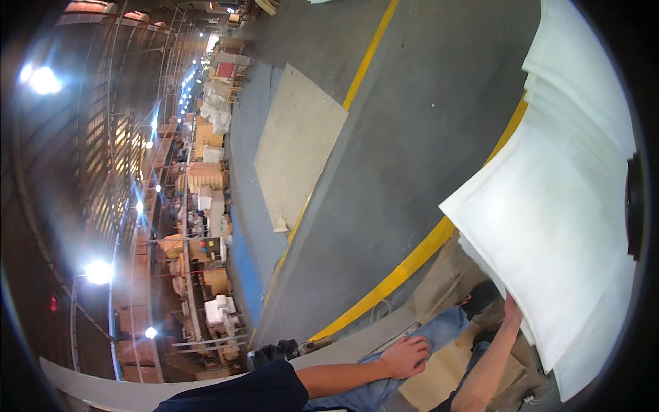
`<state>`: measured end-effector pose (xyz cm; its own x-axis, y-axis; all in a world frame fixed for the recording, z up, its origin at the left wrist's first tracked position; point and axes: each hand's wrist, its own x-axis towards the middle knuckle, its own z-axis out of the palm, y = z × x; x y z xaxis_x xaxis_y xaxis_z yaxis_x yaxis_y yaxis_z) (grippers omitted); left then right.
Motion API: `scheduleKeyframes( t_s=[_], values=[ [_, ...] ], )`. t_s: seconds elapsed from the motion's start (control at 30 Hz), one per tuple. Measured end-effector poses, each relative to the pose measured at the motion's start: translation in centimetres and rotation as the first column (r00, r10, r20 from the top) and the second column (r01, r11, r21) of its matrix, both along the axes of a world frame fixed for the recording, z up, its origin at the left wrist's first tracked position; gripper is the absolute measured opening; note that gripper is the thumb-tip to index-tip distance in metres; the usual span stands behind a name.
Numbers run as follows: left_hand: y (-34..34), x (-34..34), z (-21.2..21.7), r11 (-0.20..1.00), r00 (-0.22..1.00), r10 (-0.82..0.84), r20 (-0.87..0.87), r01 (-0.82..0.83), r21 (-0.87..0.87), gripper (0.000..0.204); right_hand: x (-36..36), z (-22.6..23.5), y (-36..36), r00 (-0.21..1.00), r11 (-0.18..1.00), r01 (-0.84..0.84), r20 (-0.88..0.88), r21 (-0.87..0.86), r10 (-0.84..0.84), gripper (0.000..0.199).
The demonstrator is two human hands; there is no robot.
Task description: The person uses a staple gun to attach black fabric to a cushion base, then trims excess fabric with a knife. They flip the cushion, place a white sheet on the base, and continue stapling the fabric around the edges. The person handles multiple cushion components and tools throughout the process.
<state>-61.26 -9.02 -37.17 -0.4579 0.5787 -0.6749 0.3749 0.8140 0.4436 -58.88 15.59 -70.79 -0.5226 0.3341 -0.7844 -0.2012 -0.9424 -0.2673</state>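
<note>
Your left hand (405, 357) rests flat, fingers spread, on your jeans-clad knee (439, 328). Your right hand (512, 309) touches the near edge of the white foam sheets (556, 233) stacked on the right; can't tell its grip, fingers are hidden.

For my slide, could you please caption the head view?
Person's right hand reaches under a stack of white foam sheets; left hand rests on a jeans-clad knee.

right hand (512, 310) fingers hidden under white foam sheets (549, 226), sheets cut off
</note>
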Motion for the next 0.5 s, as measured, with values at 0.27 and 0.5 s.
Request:
scheduleKeyframes(
  t_s=[0.27, 0.5],
  values=[
    [-3.8, 1.6, -1.4, 0.985, 0.995, 0.083, -0.059, -0.073, 0.155, 0.024, -8.8, 18.3, 5.1, 0.975, 0.974, 0.224, 0.006, 0.025, -0.224, 0.049],
    [-10.4, -4.1, 9.8, 0.667, 0.482, 0.722, -0.496, -0.674, 0.317, 0.017, 8.2, 40.3, 3.0, 0.993, 0.969, 0.054, -0.118, 0.242, -0.026, 0.057]
  ],
)
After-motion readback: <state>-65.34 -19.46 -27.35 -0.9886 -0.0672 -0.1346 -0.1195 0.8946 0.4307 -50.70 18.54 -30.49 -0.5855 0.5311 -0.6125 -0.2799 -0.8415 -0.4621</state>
